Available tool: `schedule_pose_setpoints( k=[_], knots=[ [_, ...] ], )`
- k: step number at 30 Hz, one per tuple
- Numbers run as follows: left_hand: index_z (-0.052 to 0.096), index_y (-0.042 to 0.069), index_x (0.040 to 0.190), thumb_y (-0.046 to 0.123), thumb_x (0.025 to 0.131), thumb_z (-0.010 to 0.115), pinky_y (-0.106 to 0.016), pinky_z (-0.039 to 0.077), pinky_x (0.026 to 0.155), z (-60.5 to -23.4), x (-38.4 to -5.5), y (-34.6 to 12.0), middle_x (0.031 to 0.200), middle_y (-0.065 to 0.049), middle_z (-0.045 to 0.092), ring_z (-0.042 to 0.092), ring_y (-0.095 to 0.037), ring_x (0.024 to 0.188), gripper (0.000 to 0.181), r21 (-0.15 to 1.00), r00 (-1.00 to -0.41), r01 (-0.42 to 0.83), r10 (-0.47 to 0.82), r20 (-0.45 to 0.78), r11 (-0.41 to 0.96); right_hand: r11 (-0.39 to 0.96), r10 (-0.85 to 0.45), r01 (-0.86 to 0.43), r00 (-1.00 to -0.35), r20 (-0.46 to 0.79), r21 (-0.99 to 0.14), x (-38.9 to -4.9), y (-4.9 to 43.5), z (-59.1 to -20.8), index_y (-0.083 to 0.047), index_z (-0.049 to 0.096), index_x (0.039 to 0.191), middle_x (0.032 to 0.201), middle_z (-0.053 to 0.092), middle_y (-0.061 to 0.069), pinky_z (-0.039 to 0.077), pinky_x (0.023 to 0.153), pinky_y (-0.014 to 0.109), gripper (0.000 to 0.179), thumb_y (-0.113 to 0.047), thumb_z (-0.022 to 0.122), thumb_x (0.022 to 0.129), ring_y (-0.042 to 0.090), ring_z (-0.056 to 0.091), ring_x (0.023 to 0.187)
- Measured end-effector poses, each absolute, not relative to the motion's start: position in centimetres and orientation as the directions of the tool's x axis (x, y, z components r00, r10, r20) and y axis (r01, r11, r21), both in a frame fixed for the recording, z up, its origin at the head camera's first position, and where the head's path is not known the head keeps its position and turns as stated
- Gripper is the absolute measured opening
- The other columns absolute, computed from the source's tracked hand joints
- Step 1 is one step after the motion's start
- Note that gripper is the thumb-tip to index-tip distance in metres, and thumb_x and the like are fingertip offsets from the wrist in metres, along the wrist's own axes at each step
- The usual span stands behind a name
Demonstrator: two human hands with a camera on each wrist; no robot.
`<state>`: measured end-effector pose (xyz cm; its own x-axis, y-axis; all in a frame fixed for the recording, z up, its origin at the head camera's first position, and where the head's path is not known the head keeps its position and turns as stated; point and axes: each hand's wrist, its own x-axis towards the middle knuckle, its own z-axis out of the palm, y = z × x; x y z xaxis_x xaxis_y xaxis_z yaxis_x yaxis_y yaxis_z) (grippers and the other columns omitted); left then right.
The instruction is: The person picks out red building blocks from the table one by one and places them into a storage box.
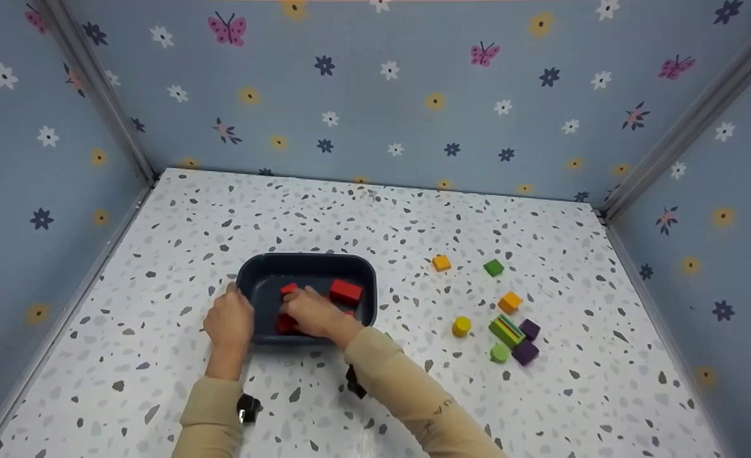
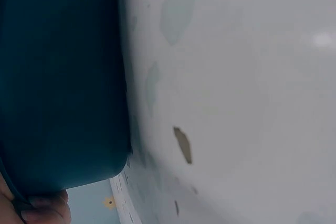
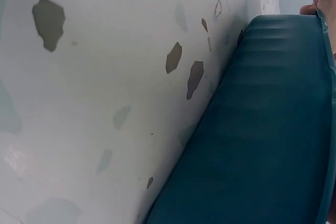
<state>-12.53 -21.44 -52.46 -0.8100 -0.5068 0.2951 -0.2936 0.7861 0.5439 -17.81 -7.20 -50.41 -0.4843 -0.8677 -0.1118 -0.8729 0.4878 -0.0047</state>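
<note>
A dark blue rectangular bin (image 1: 312, 257) stands on the speckled table, with several red blocks in it. My left hand (image 1: 230, 318) grips the bin's left rim; the left wrist view shows its fingertips (image 2: 50, 208) bent over that rim. Reaching in over the front wall, my right hand (image 1: 315, 313) has its fingers bent around a red block (image 1: 286, 324) on the left part of the bin floor, covering much of it. Just beyond the fingers shows another red block (image 1: 288, 289). A larger red block (image 1: 346, 292) lies by the bin's right wall.
Right of the bin lie a yellow cylinder (image 1: 461, 326), an orange block (image 1: 510, 301), a yellow-orange block (image 1: 441, 263) and a green block (image 1: 493, 267). Clustered nearby are green-and-yellow striped pieces (image 1: 507, 330), a light green cylinder (image 1: 499, 353) and purple blocks (image 1: 525, 352). Flower-patterned walls (image 1: 375, 95) enclose the table.
</note>
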Motion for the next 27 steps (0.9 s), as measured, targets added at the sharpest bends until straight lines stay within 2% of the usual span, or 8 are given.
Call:
schedule_pose_setpoints(
  k=[3, 14, 27],
  knots=[
    [0.053, -0.007, 0.094, 0.008, 0.089, 0.040, -0.057, 0.038, 0.049, -52.46, -12.50, -21.44, 0.074, -0.033, 0.057, 0.054, -0.051, 0.060, 0.020, 0.545, -0.815, -0.294, -0.504, 0.286, 0.785, 0.489, -0.863, -0.872, -0.486, -0.137, 0.020, -17.80, -7.27, -50.43, -0.019, 0.064, 0.108, 0.113, 0.056, -0.002, 0.031, 0.096, 0.040, 0.027, -0.023, 0.064, 0.082, 0.013, 0.046, 0.112],
    [0.053, -0.007, 0.094, 0.007, 0.089, 0.041, -0.057, 0.038, 0.050, -52.42, -12.53, -21.45, 0.074, -0.033, 0.057, 0.054, -0.051, 0.061, 0.019, 0.551, -0.817, -0.287, -0.501, 0.285, 0.783, 0.479, -0.865, -0.876, -0.481, -0.142, 0.053, -17.88, -7.22, -50.46, -0.021, 0.065, 0.103, 0.111, 0.057, -0.005, 0.031, 0.096, 0.041, 0.022, -0.018, 0.063, 0.081, 0.014, 0.042, 0.115],
    [0.053, -0.006, 0.097, 0.009, 0.090, 0.038, -0.058, 0.039, 0.052, -52.43, -12.59, -21.48, 0.078, -0.034, 0.057, 0.054, -0.052, 0.064, 0.022, 0.547, -0.824, -0.310, -0.506, 0.253, 0.778, 0.499, -0.863, -0.865, -0.491, -0.121, -0.049, -17.94, -6.52, -50.36, -0.022, 0.061, 0.113, 0.120, 0.052, -0.002, 0.029, 0.095, 0.047, 0.032, -0.029, 0.064, 0.081, 0.016, 0.041, 0.117]
  ],
)
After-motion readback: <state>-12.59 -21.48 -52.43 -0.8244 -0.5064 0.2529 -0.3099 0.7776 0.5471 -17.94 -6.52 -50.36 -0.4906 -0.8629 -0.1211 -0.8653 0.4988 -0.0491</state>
